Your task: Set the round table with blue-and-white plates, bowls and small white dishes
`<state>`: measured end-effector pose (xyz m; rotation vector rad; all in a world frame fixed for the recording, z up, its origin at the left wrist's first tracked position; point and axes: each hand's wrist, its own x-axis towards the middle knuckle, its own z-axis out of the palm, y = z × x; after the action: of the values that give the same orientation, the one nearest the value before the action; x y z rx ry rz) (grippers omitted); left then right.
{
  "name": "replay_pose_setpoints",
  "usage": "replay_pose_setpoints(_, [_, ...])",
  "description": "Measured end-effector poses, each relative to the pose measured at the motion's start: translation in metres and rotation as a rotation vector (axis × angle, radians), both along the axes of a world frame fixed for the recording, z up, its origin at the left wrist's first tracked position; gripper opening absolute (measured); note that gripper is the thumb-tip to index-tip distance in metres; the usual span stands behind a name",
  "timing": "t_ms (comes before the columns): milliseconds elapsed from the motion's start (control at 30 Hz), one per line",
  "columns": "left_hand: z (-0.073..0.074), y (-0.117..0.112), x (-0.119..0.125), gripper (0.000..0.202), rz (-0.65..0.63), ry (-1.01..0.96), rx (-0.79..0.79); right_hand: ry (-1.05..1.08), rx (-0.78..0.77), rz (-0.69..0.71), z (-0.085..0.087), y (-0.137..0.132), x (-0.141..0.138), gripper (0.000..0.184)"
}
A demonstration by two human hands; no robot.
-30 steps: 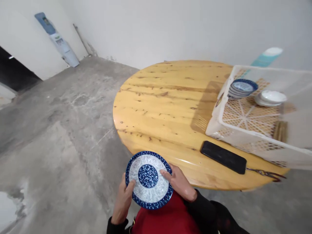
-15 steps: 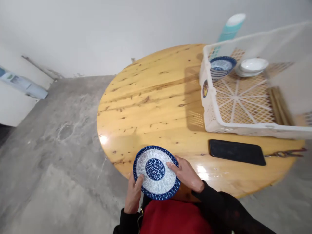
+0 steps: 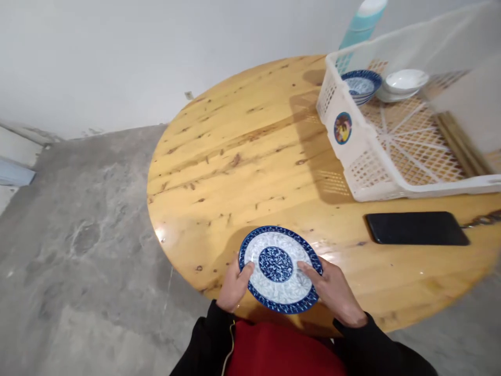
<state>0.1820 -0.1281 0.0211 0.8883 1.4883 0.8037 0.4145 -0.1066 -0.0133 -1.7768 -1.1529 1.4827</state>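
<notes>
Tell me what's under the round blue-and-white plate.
The wooden table shows around the plate. The left hand and right hand grip it, thumbs on top, other fingers mostly hidden. Its underside and whatever lies directly below are covered.

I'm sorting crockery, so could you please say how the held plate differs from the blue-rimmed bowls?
The plate is single; the bowls are stacked. Left hand and right hand hold the plate; the bowls sit in the basket. The plate looks flatter than the bowls. Both have dark blue rims around paler areas.

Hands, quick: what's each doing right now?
Left hand: holding the blue-and-white plate, thumb on top.
Right hand: holding the plate's opposite side.
</notes>
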Motion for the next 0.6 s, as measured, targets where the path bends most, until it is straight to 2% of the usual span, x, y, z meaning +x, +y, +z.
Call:
replay_pose_setpoints(133, [-0.008,0.030,-0.048,0.038,-0.164,0.012,0.035,0.056,-0.106,-0.219,0.000,-0.007,-0.049,0.054])
replay_pose_setpoints(267, [-0.012,0.069,-0.092,0.036,-0.226,0.034,0.093,0.104,-0.104,-0.365,-0.007,0.008,-0.098,0.053])
replay_pose_setpoints(433, [-0.025,0.133,-0.125,0.032,-0.257,0.105,0.155,0.049,0.003,-0.406,-0.022,0.064,-0.134,0.044])
replay_pose_setpoints(600, [-0.038,0.204,-0.133,0.020,-0.226,0.087,0.196,-0.012,0.139,-0.394,-0.040,0.135,-0.144,0.041])
